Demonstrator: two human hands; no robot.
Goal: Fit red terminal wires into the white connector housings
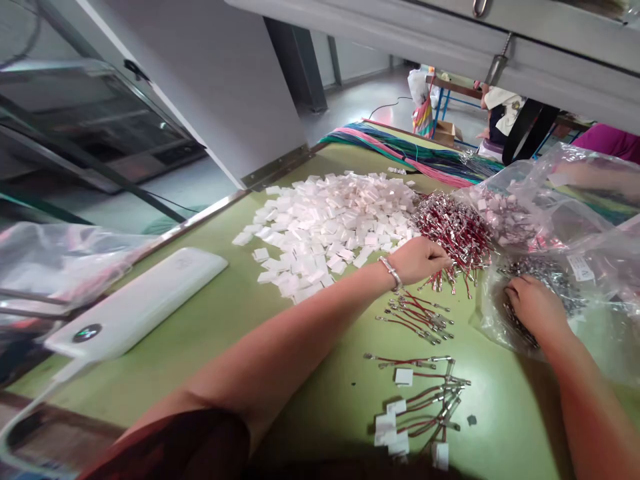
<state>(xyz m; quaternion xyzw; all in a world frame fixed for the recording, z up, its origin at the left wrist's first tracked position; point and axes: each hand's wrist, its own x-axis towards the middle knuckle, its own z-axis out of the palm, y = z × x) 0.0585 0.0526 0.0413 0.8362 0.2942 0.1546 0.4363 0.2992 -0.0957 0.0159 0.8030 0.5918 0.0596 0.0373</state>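
Note:
My left hand (417, 260), with a bracelet at the wrist, is pinched closed at the near edge of a heap of short red wires (453, 230) with metal terminals; a wire appears to be between its fingertips. Inside the mouth of a clear plastic bag (493, 323), my right hand (535, 303) has its fingers curled down among small dark metal parts (520, 327). What they grip is hidden. Below my left hand lies a loose group of red wires (417, 317). Nearer to me are more wires joined to metal pieces, several with white tabs (385, 429).
A wide pile of white tabs (330, 227) covers the table's left middle. A white power bank (140, 307) with a cable lies at the left edge. Bundled coloured wires (400, 150) run along the back. Another plastic bag (555, 193) bulges at right; a shelf (425, 33) hangs overhead.

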